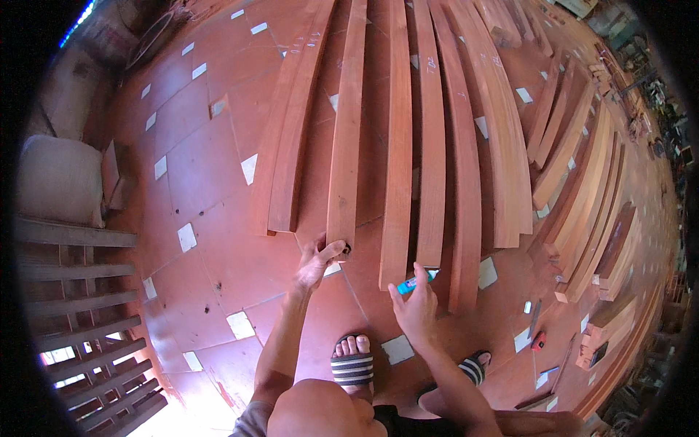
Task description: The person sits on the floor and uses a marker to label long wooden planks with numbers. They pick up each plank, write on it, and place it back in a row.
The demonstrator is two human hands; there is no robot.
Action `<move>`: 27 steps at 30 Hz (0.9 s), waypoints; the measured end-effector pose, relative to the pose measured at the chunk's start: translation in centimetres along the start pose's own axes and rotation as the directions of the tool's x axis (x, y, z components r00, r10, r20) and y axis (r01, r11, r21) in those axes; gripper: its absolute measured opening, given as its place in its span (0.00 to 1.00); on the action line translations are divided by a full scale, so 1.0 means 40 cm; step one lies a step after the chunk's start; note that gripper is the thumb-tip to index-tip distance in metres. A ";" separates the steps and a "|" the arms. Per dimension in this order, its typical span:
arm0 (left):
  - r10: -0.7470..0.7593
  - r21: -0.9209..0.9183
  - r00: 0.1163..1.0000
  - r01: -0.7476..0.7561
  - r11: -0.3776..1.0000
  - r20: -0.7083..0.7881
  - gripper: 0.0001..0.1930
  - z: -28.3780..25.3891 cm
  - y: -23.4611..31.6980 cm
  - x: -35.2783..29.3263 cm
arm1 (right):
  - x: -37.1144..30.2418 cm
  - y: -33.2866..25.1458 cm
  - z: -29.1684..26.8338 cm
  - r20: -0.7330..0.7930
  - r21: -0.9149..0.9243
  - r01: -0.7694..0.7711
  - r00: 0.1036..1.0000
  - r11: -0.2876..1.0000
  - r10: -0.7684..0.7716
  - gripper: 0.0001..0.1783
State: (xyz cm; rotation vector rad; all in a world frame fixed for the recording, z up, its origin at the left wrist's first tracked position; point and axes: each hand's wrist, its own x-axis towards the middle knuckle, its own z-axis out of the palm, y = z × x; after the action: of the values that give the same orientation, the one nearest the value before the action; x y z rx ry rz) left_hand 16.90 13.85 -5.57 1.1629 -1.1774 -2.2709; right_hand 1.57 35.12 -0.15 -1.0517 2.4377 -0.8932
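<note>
My left hand [317, 264] grips the near end of a long reddish wooden beam [345, 156], with its fingers closed around the beam's left side and tip. A dark spot on the wood shows by the fingertips. In my right hand [417, 312] is a teal correction pen [418, 282] with a pale tip pointing right, pinched between thumb and fingers. The pen is just off the near end of another beam [431, 153], which carries white handwritten marks; I cannot tell whether it touches. Between these two lies one more beam [396, 167].
More beams [502, 153] lie lengthwise to the right, and shorter timbers [582, 182] beyond them. A red tape measure [538, 341] sits on the tiled floor [196, 138] at right. On the left stand a slatted wooden frame [80, 271] and a pale sack [60, 178]. My sandalled feet are close below.
</note>
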 end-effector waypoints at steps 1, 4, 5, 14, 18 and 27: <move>-0.021 -0.047 1.000 0.021 0.999 0.001 0.26 -0.003 -0.006 -0.005 | -0.008 -0.007 0.029 -0.010 0.013 -0.061 0.998 0.998 0.061 0.44; -0.045 -0.148 0.999 0.046 0.988 0.006 0.23 0.009 -0.002 -0.007 | -0.004 -0.029 0.075 0.000 0.078 -0.210 0.978 0.975 0.211 0.48; -0.052 -0.155 0.999 0.051 0.987 -0.003 0.23 0.014 0.000 -0.008 | -0.005 -0.034 0.081 -0.012 0.072 -0.199 0.980 0.977 0.201 0.49; -0.021 -0.081 0.997 0.014 0.997 -0.076 0.26 0.019 -0.003 -0.003 | 0.008 -0.064 0.060 0.060 0.067 -0.286 0.957 0.956 0.282 0.54; 0.108 0.275 0.966 -0.041 0.960 -0.233 0.29 0.005 -0.008 0.002 | 0.010 -0.073 0.065 0.061 0.012 -0.327 0.944 0.945 0.325 0.54; 0.512 0.879 0.783 0.092 0.468 -0.354 0.34 0.050 -0.008 -0.003 | 0.005 0.048 0.071 0.105 0.451 -0.295 0.955 0.843 0.278 0.47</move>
State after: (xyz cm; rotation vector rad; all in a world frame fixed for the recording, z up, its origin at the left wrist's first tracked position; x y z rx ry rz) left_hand 15.44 15.17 -5.11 1.7060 -2.0943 -0.8229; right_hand 1.88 34.80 -3.57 -0.5074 2.1119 -1.2487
